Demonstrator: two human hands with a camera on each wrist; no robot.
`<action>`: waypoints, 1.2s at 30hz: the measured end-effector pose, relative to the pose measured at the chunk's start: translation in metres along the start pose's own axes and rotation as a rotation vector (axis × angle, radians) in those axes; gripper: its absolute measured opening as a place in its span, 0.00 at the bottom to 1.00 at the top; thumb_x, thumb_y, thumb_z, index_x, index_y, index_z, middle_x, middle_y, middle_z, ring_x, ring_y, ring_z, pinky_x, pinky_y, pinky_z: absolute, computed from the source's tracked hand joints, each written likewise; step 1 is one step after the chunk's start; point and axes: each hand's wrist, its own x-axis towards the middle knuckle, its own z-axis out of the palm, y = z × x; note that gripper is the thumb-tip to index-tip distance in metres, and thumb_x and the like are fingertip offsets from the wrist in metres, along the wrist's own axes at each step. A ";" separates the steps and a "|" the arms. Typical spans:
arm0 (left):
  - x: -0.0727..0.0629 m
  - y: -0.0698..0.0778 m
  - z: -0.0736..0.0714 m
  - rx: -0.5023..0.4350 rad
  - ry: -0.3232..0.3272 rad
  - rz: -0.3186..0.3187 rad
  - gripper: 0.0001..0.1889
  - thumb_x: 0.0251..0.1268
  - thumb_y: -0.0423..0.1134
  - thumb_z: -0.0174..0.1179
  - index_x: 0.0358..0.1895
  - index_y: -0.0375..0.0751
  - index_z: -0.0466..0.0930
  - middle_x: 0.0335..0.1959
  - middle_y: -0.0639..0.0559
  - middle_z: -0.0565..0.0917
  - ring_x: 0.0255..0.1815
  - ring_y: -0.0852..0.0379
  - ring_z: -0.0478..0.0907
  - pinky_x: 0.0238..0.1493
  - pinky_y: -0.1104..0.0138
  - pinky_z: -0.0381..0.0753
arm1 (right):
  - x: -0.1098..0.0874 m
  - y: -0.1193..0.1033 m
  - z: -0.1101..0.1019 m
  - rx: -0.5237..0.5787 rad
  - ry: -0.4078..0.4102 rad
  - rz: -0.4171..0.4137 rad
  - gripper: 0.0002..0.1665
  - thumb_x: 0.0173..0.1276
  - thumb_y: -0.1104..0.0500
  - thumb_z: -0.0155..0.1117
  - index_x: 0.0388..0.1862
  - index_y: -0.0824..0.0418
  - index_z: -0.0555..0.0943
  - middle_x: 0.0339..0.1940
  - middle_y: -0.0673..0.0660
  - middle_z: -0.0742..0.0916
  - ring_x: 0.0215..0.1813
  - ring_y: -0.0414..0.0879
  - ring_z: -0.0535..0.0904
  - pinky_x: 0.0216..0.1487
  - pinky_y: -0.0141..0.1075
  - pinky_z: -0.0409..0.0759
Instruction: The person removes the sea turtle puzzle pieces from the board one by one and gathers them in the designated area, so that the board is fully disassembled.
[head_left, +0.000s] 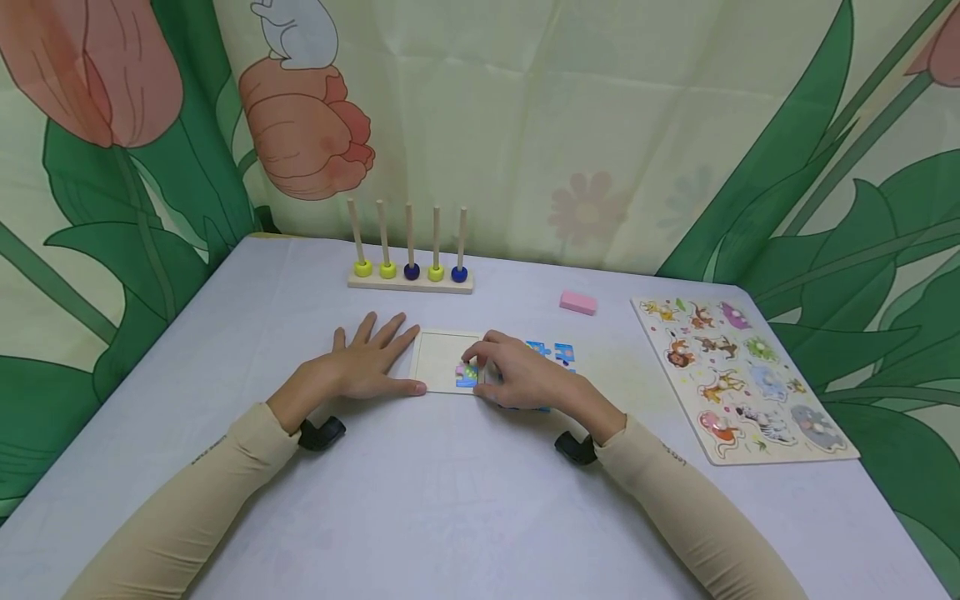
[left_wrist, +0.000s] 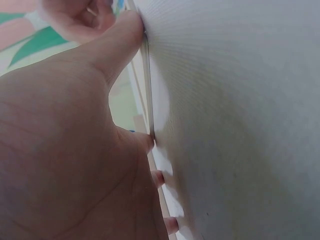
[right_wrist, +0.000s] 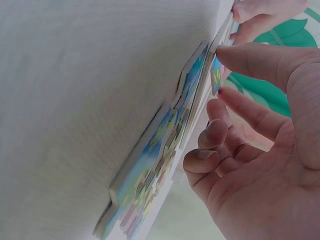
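Observation:
A shallow pale puzzle tray [head_left: 438, 354] lies on the table between the two hands. My left hand [head_left: 371, 367] has its fingers spread straight, with thumb and index fingertip touching the tray's left edge. At the tray's right end, my right hand [head_left: 525, 371] pinches a colourful jigsaw piece [head_left: 467, 375] between thumb and index finger; its other fingers are curled. The right wrist view shows that same piece [right_wrist: 216, 75] between the fingertips, low over the tray. Several blue jigsaw pieces [head_left: 564, 353] lie right of the tray, partly hidden by the right hand in the head view.
Behind the tray stands a wooden peg rack [head_left: 411, 283] with yellow and dark blue beads. A pink block [head_left: 578, 302] lies at the back. An animal peg-puzzle board [head_left: 705, 400] rests along the table's right side. A printed curtain [head_left: 480, 125] hangs behind the table.

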 end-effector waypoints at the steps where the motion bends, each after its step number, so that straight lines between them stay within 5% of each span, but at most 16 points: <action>1: 0.000 0.000 0.000 0.001 -0.001 0.000 0.57 0.65 0.82 0.50 0.89 0.55 0.41 0.91 0.44 0.36 0.89 0.26 0.30 0.75 0.18 0.35 | 0.000 0.000 0.000 0.000 0.002 0.001 0.25 0.72 0.54 0.72 0.66 0.53 0.82 0.53 0.54 0.85 0.47 0.45 0.78 0.54 0.39 0.80; 36: 0.001 -0.001 0.001 -0.003 0.004 0.000 0.58 0.65 0.81 0.52 0.89 0.55 0.42 0.91 0.44 0.37 0.89 0.25 0.30 0.75 0.18 0.35 | 0.000 -0.002 -0.002 0.032 0.025 0.008 0.25 0.71 0.55 0.75 0.65 0.55 0.84 0.52 0.53 0.86 0.49 0.46 0.78 0.53 0.38 0.80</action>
